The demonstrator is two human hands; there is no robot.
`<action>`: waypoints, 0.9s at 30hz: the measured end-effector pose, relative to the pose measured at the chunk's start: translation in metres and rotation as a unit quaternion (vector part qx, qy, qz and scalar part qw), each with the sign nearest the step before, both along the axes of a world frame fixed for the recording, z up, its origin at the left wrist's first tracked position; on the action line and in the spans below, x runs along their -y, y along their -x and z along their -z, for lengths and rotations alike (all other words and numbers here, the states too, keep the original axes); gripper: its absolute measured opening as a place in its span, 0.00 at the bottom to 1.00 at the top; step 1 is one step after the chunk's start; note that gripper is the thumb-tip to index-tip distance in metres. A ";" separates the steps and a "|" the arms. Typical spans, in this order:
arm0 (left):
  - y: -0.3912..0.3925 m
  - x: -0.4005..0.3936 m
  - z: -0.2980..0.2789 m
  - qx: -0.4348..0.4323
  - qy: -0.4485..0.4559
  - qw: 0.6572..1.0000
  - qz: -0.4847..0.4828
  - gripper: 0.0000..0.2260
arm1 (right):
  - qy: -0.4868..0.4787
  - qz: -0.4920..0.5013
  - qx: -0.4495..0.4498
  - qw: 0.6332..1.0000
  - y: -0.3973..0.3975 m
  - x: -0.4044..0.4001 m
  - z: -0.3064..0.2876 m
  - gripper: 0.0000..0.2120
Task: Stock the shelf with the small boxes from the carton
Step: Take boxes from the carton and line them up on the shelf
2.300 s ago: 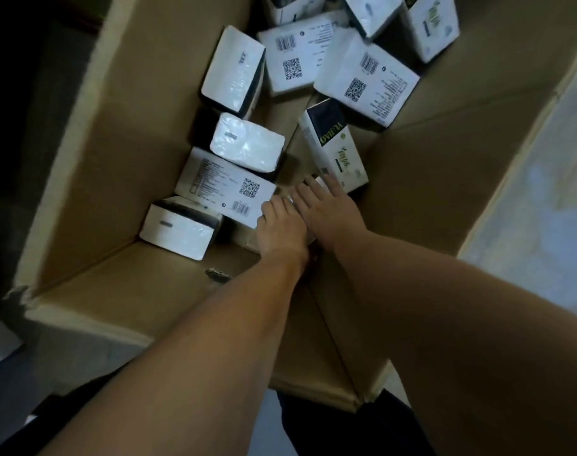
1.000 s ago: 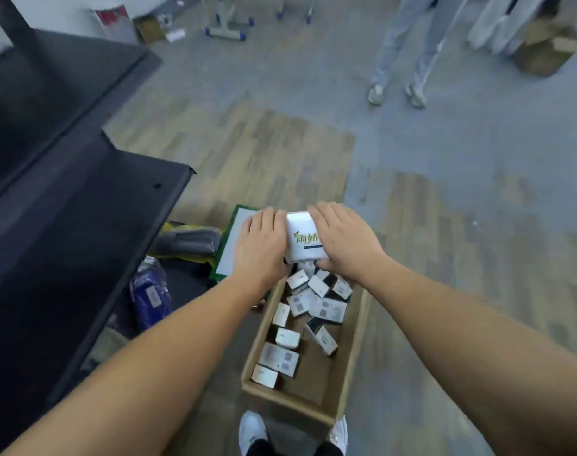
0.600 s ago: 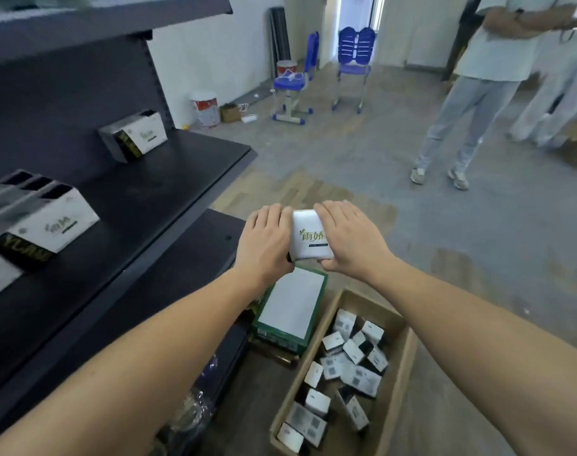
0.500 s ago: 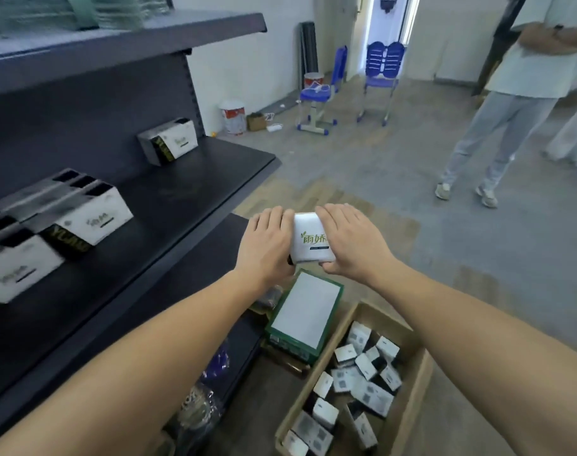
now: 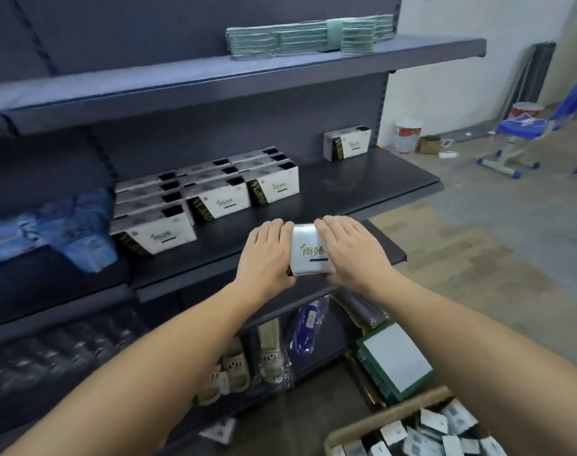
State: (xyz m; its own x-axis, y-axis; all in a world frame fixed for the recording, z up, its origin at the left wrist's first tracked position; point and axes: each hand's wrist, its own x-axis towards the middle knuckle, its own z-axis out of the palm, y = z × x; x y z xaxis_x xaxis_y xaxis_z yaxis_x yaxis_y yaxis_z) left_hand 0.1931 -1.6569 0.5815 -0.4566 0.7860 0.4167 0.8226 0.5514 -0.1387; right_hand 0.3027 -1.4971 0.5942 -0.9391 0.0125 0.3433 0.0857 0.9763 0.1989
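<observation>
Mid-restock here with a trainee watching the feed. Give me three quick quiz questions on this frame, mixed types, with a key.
1. True or false: both hands, left hand and right hand, hold the small white box.
2. Where is the lone box on the middle shelf? A) right end, near the back B) front left corner C) on the top shelf
3. Fill in: the carton of boxes sits on the ____.

Key: 1 true; 2 A; 3 floor
</observation>
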 end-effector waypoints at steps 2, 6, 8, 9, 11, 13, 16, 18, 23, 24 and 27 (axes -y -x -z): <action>0.009 0.031 -0.006 0.020 0.009 0.999 -0.026 0.43 | -0.003 -0.035 0.002 0.999 0.016 0.024 -0.005 0.47; 0.029 0.091 -0.028 0.141 -0.019 0.988 -0.062 0.42 | -0.046 -0.110 -0.004 0.993 0.047 0.065 -0.017 0.48; 0.045 0.120 -0.041 0.240 -0.053 0.965 -0.087 0.42 | -0.063 -0.148 -0.021 0.987 0.064 0.083 -0.022 0.48; 0.053 0.134 -0.046 0.277 -0.062 0.954 -0.093 0.42 | -0.065 -0.160 -0.020 0.985 0.073 0.091 -0.024 0.48; 0.070 0.157 -0.055 0.290 -0.054 0.951 -0.096 0.33 | -0.056 -0.161 0.014 0.985 0.092 0.110 -0.029 0.49; 0.082 0.172 -0.059 0.259 -0.041 0.961 -0.094 0.30 | -0.012 -0.143 0.065 0.987 0.114 0.130 -0.037 0.54; 0.092 0.185 -0.057 0.204 -0.027 0.974 -0.098 0.39 | 0.063 -0.109 0.156 0.980 0.147 0.157 -0.058 0.47; 0.103 0.191 -0.052 0.210 -0.038 0.972 -0.097 0.41 | 0.048 -0.107 0.171 0.978 0.165 0.169 -0.070 0.34; 0.137 0.195 -0.056 0.273 -0.007 0.957 -0.101 0.37 | 0.016 -0.098 0.142 0.985 0.183 0.172 -0.075 0.28; 0.142 0.193 -0.055 0.281 -0.009 0.954 -0.100 0.35 | 0.011 -0.093 0.132 0.987 0.183 0.171 -0.074 0.27; 0.147 0.180 -0.055 0.289 -0.026 0.952 -0.097 0.30 | -0.001 -0.079 0.109 0.991 0.185 0.167 -0.070 0.31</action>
